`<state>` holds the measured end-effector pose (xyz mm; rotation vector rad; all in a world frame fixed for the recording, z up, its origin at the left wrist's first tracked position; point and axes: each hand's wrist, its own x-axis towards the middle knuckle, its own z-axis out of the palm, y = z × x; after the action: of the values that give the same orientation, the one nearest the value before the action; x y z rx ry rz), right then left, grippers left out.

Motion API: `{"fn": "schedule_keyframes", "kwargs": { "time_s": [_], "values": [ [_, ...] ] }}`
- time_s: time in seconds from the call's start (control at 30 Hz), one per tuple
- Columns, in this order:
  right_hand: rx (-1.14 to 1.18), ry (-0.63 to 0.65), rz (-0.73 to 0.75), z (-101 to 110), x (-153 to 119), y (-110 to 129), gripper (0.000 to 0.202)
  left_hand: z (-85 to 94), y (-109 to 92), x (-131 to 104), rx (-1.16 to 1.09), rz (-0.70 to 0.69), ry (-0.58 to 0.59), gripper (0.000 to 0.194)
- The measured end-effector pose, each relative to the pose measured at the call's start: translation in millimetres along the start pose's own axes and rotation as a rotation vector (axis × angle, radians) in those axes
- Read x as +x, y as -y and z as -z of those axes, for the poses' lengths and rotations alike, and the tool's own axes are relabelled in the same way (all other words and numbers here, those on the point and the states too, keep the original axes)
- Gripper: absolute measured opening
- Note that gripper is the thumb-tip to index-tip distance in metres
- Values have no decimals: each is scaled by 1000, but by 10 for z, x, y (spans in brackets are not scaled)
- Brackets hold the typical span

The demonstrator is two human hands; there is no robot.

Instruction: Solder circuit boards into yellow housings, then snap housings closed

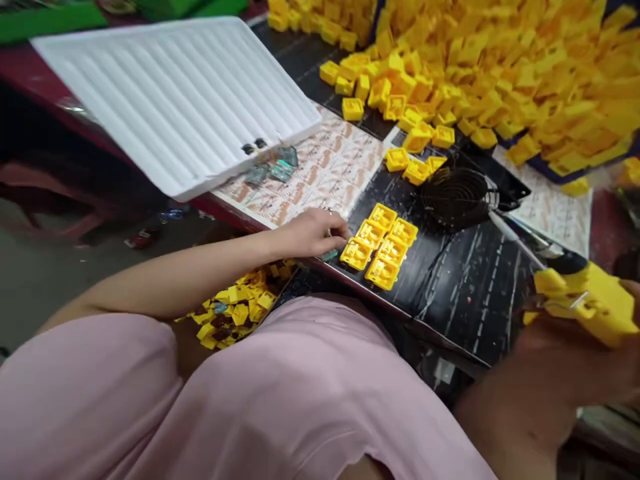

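Note:
My left hand [320, 232] rests at the table's front edge with its fingers curled; what it may hold is hidden, and a small teal clear piece [330, 255] shows just under the fingers. Right beside it, several open yellow housings [383, 245] stand in two rows on the black tabletop. At the right, my right hand [545, 380], blurred, is closed round a yellow tool [590, 303] with a long thin tip pointing toward the fan. More teal clear pieces [283, 170] lie on the patterned sheet by the white tray.
A ribbed white tray [185, 100] leans at the back left. A large heap of yellow housings [480, 73] fills the back right. A round black fan [455, 193] with cables stands mid-table. Below the table edge are more yellow parts [240, 303].

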<state>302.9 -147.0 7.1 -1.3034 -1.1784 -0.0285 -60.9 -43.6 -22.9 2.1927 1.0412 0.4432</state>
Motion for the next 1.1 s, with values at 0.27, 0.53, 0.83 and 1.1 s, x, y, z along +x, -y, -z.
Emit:
{"fn": "schedule_keyframes", "kwargs": {
  "time_s": [0.27, 0.53, 0.83, 1.1],
  "values": [
    [183, 201, -56, -263, -495, 169, 26, 72, -233, -27, 192, 53, 140, 13],
    [305, 658, 331, -388, -487, 337, 30, 131, -408, 159, 318, 239, 331, 11],
    [267, 791, 490, -531, -380, 402, 25, 165, -506, 249, 419, 268, 444, 13],
    [202, 845, 547, -558, -258, 409, 19, 154, -467, 262, 396, 209, 410, 12]
  ]
}}
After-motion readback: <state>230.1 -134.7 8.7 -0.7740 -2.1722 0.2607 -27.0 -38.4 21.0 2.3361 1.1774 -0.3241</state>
